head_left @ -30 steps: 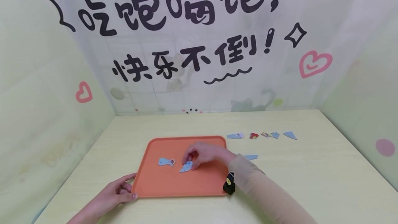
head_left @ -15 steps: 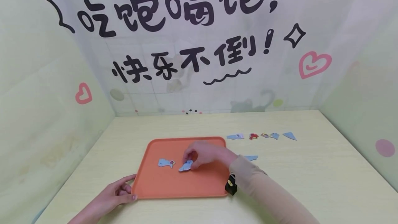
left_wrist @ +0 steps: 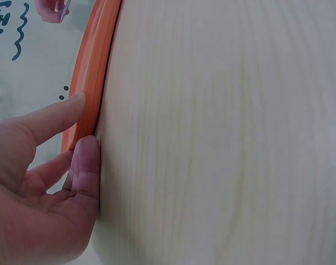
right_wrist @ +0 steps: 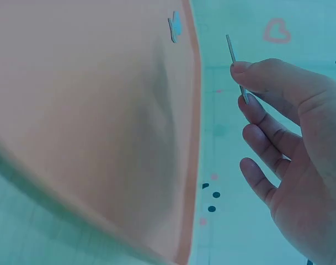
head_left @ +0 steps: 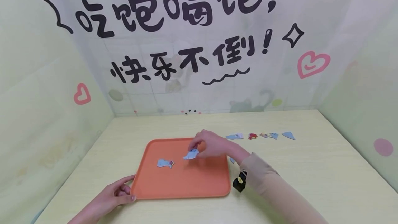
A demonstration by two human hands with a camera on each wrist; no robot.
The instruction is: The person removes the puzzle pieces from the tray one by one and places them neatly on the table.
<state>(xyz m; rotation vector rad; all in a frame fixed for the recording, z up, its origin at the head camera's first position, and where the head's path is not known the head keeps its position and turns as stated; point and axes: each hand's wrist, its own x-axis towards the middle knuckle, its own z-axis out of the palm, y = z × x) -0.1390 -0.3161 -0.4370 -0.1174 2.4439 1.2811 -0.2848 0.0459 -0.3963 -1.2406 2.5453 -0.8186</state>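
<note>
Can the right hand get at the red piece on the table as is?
Probably: the red piece lies uncovered on the table. But the right hand pinches a blue piece, which may need setting down first.

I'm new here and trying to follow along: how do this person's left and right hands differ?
The left hand holds the orange tray by its near-left corner, while the right hand pinches a light-blue piece. The left hand sits low beside the tray; the right hand is raised above it. Behind the right hand shows a beige sleeve; behind the left hand, a bare forearm. Both hands are holding something.
</note>
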